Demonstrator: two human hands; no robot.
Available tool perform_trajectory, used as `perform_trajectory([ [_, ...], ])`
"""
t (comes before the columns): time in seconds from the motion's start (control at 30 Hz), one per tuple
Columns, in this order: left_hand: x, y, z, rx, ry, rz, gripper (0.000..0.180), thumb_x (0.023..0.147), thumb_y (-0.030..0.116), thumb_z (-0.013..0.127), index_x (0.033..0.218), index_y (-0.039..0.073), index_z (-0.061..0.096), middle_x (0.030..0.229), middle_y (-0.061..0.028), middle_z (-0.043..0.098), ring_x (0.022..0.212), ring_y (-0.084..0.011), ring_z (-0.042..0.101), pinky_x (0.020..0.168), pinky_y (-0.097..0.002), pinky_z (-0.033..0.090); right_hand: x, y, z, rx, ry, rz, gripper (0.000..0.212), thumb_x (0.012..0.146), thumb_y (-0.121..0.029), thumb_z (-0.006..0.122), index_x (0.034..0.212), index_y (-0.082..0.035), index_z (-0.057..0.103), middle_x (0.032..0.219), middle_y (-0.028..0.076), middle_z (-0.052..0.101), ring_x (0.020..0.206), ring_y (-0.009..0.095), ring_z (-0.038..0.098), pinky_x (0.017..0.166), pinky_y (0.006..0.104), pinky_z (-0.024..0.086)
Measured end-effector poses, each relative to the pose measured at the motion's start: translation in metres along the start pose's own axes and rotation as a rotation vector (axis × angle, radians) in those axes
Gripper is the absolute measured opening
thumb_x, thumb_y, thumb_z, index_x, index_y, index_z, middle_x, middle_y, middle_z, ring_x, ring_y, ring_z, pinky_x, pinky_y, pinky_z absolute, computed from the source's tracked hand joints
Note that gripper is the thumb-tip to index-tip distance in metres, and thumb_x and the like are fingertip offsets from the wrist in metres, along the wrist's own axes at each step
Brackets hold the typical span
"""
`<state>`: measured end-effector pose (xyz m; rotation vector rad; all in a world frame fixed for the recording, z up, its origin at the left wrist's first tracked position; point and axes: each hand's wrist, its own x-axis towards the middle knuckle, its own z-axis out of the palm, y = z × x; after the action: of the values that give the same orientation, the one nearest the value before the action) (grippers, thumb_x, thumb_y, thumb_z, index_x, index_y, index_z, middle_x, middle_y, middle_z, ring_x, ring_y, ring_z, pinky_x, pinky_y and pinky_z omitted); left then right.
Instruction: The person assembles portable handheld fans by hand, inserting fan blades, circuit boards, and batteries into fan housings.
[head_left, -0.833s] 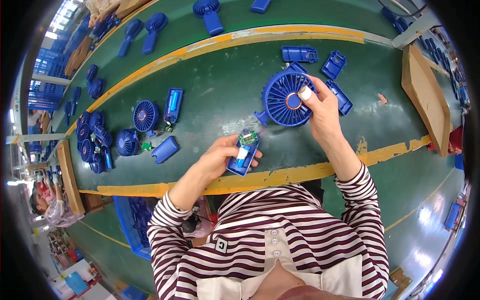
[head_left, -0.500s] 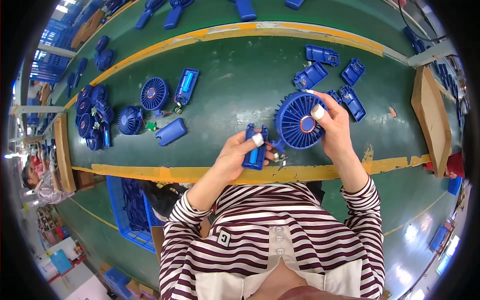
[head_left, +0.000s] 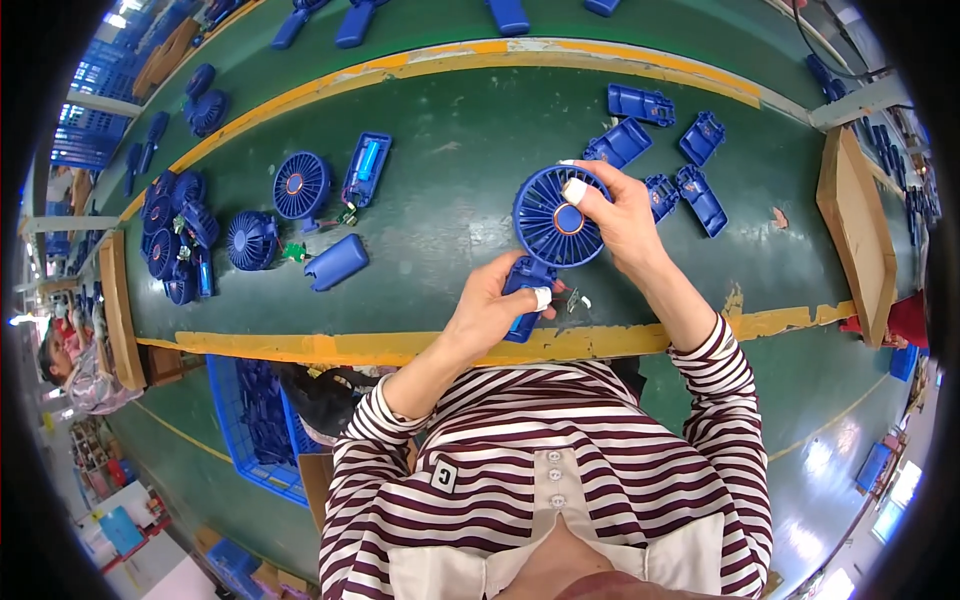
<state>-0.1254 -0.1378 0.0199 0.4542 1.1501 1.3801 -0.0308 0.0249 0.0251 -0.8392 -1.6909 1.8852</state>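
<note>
My right hand point(head_left: 625, 215) grips the rim of a round blue fan head point(head_left: 545, 225) with an orange ring at its centre. In my left hand point(head_left: 495, 305) is an open blue handle shell point(head_left: 521, 328) holding a light-blue battery, partly hidden under my thumb. The neck of the fan head meets the top of the shell; whether it is seated there I cannot tell. Beside the shell, a small circuit board point(head_left: 573, 300) hangs on thin wires. White covers wrap some of my fingertips.
Several blue shell pieces point(head_left: 620, 145) lie at the far right. Leftward are a fan head point(head_left: 302, 186), a battery-filled shell point(head_left: 368, 170), a loose cover point(head_left: 337, 263) and a fan pile point(head_left: 165, 235). Cardboard dividers point(head_left: 858, 230) stand at the table's sides; a blue crate point(head_left: 228, 410) sits below its edge.
The fan head has moved left and its neck now meets the top of the handle shell. My left hand has shifted slightly right, and its thumb sits lower on the shell.
</note>
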Motion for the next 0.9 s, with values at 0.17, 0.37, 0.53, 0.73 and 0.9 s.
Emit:
perform_trajectory([
  [0.17,0.006,-0.001,0.003,0.226,0.068,0.045,0.02,0.086,0.013,0.057,0.1,-0.001,0.054,0.081,-0.0074,0.064,0.066,-0.0103,0.06,0.058,-0.0228,0.048,0.002,0.001,-0.001,0.044,0.008,0.006,0.029,0.08,-0.016,0.064,0.103,0.002,0.06,0.091,0.001,0.06,0.083,0.008,0.054,0.075,0.0222,0.045],
  [0.37,0.003,0.009,-0.005,-0.113,0.13,-0.061,0.021,0.088,0.018,0.055,0.097,0.0,0.056,0.076,-0.0121,0.063,0.056,-0.0176,0.061,0.052,-0.029,0.052,-0.01,0.014,-0.006,-0.015,0.044,-0.213,0.04,0.084,-0.02,0.061,0.115,0.003,0.05,0.103,0.01,0.059,0.092,0.015,0.056,0.08,0.027,0.045],
  [0.53,0.014,0.006,-0.014,-0.284,0.128,-0.097,0.025,0.088,0.023,0.055,0.096,-0.001,0.056,0.077,-0.0133,0.062,0.056,-0.0207,0.061,0.051,-0.0308,0.052,-0.048,0.028,-0.011,-0.759,0.045,-0.865,0.033,0.062,-0.004,0.066,0.094,-0.002,0.058,0.102,0.013,0.056,0.089,0.031,0.055,0.074,0.0377,0.043],
  [0.73,0.02,-0.01,-0.007,-0.225,0.12,-0.248,0.021,0.091,0.017,0.047,0.096,-0.002,0.055,0.077,-0.0135,0.061,0.056,-0.0211,0.062,0.049,-0.0303,0.055,-0.042,0.011,0.012,-0.766,-0.065,-1.055,0.025,0.059,-0.007,0.063,0.084,-0.004,0.061,0.095,0.009,0.057,0.088,0.025,0.056,0.079,0.0414,0.043],
  [0.9,0.019,-0.014,-0.005,-0.281,-0.011,-0.277,0.016,0.089,0.01,0.046,0.093,-0.004,0.054,0.073,-0.014,0.061,0.054,-0.0225,0.063,0.045,-0.0306,0.054,-0.037,0.0,0.013,-0.821,-0.196,-1.027,0.021,0.059,-0.005,0.065,0.079,-0.005,0.06,0.092,0.007,0.058,0.085,0.023,0.056,0.086,0.0442,0.039],
])
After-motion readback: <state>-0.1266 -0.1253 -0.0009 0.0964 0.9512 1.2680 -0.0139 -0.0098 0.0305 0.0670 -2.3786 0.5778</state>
